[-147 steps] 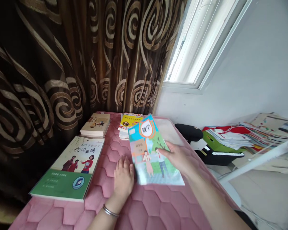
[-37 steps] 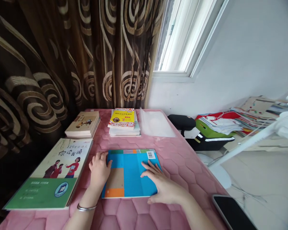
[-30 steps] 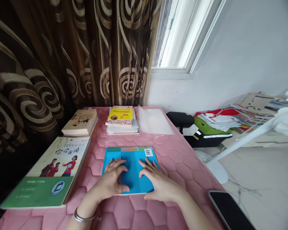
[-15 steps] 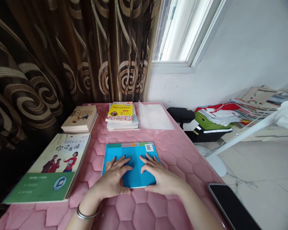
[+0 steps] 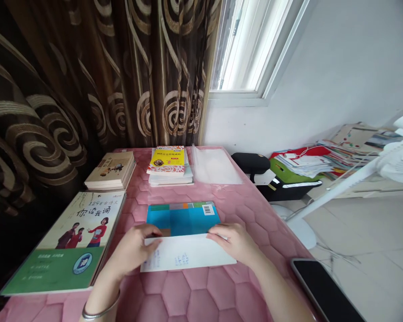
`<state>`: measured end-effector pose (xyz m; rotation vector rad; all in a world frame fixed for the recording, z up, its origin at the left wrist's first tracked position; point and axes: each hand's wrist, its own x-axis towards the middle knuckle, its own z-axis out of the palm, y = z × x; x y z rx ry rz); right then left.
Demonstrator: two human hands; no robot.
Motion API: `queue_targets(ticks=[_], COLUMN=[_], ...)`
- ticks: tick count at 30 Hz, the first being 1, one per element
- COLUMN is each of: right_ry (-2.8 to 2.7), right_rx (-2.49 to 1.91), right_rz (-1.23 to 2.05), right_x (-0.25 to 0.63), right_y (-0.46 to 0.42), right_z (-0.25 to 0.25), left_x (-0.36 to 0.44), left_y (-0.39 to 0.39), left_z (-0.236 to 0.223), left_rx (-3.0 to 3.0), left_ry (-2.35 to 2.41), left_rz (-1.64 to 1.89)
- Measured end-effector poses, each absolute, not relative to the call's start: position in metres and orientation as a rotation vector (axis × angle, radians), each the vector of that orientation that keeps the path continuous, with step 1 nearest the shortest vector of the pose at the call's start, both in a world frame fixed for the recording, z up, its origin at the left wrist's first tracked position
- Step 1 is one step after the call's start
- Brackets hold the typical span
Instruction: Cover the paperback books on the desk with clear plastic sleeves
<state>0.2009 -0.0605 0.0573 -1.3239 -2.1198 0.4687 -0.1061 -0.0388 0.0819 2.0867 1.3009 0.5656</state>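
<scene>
A book with a blue back cover (image 5: 184, 219) and a white barcode label lies in front of me on the pink padded table cover. My left hand (image 5: 136, 248) pinches it at the left, thumb and fingers closed on the edge where blue meets white. On the right, my right hand (image 5: 235, 243) grips the same edge between thumb and fingers. Nearer to me than that edge, between the hands, shows a white page (image 5: 191, 254) with faint blue marks. I cannot tell whether it is the cover's inner side or a leaf.
At left lie a large green-and-white book (image 5: 63, 241) and a stack of beige books (image 5: 109, 167). Farther back are a yellow book (image 5: 168, 159) on a pile and clear plastic sheets (image 5: 216, 165). A phone (image 5: 325, 288) rests by the right edge; a white fan (image 5: 339, 192) stands beyond.
Both hands, flat on the blue cover before, now grip the book's edge. The white page has come into view. The view has shifted slightly.
</scene>
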Motion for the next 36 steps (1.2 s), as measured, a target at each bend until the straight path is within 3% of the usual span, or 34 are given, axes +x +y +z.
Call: queue_targets(ticks=[4, 9, 20, 28, 36], right_ry=[-2.015, -1.966, -2.339, -2.324, -2.302], right_rx=[-1.354, -1.427, -1.293, -1.294, -1.305], right_rz=[-0.058, -0.480, -0.353, -0.337, -0.280], right_x=[0.197, 0.174, 0.089, 0.089, 0.089], right_y=[-0.052, -0.046, -0.036, -0.033, -0.035], right_z=[0.050, 0.053, 0.037, 0.017, 0.016], left_x=[-0.116, -0.104, -0.091, -0.087, -0.104], left_y=[-0.022, -0.010, -0.012, -0.012, 0.015], left_z=[0.063, 0.039, 0.031, 0.026, 0.030], left_rx=[1.805, 1.686, 1.590, 1.576, 1.300], left_ry=[1.577, 1.796, 1.832, 1.832, 1.887], left_rz=[0.890, 1.008, 1.054, 1.072, 1.376])
